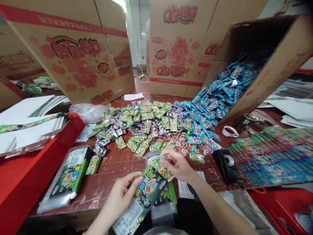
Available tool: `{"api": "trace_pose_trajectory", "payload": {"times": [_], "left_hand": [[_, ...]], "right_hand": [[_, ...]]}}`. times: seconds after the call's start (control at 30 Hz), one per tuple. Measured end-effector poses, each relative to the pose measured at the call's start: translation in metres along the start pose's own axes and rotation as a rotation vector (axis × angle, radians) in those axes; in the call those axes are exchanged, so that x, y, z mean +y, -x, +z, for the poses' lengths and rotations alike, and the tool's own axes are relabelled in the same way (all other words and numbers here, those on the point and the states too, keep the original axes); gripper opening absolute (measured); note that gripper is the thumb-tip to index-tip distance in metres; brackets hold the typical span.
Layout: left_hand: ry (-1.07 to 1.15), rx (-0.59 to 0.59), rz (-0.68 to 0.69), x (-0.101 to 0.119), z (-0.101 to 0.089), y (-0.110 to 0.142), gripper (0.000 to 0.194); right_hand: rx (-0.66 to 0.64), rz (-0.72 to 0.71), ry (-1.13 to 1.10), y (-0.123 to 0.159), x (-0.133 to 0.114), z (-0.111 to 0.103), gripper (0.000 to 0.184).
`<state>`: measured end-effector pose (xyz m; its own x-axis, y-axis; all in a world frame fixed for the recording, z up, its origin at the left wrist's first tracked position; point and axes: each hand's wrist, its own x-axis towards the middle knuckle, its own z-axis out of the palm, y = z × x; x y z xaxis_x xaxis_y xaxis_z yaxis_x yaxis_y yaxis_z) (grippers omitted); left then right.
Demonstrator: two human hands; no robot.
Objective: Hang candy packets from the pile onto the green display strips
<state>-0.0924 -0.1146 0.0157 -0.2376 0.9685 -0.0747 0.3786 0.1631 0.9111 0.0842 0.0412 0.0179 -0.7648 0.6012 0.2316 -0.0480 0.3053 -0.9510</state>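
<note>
My left hand (123, 192) is closed on a black and green printed pouch (144, 202), thumb on its front, with the pouch tilted up to the right. At its upper end, my right hand (179, 166) pinches small green candy packets (160, 167). Whether these packets are partly inside the pouch, I cannot tell. Beneath the held pouch, near my lap, is another black and green pouch (171, 192). Just beyond my hands spreads a heap of small green, purple and red packets (146, 114), which runs into blue packets (210, 104) on the right.
A tilted cardboard box (276, 55) spills the blue packets. Two tall cartons (80, 55) stand at the back. Stacked pouches (68, 176) lie left, by a red tray (49, 169). A tape dispenser (226, 168), a cup (230, 131) and rows of packets (276, 156) are right.
</note>
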Motion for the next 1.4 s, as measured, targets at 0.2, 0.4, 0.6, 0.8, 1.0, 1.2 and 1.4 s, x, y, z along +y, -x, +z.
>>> {"api": "trace_pose_trajectory", "payload": {"times": [0.2,0.4,0.6,0.8,1.0,1.2,1.4], "left_hand": [[-0.032,-0.045,0.012,0.000,0.001,-0.002,0.039],[-0.159,-0.098,0.088,0.001,0.002,-0.004,0.034],[-0.111,0.053,0.068,-0.012,0.004,-0.011,0.043],[0.003,-0.024,-0.027,-0.018,0.004,-0.021,0.050],[0.218,-0.061,-0.145,-0.026,0.003,-0.025,0.048],[0.330,-0.034,-0.195,-0.039,0.002,-0.024,0.046],[0.338,-0.013,-0.176,-0.033,0.007,-0.026,0.045]], "right_hand": [[-0.035,-0.023,0.275,0.011,-0.008,-0.011,0.006],[-0.175,-0.130,0.329,0.012,-0.015,-0.016,0.006],[0.196,-0.091,0.196,0.017,0.003,0.006,0.018],[-0.035,-0.154,0.327,0.017,0.016,-0.003,0.032],[0.212,0.146,0.559,-0.030,0.075,-0.085,0.022],[0.311,0.120,0.463,-0.054,0.098,-0.112,0.031],[0.394,0.077,0.096,-0.036,0.063,-0.073,0.030]]}}
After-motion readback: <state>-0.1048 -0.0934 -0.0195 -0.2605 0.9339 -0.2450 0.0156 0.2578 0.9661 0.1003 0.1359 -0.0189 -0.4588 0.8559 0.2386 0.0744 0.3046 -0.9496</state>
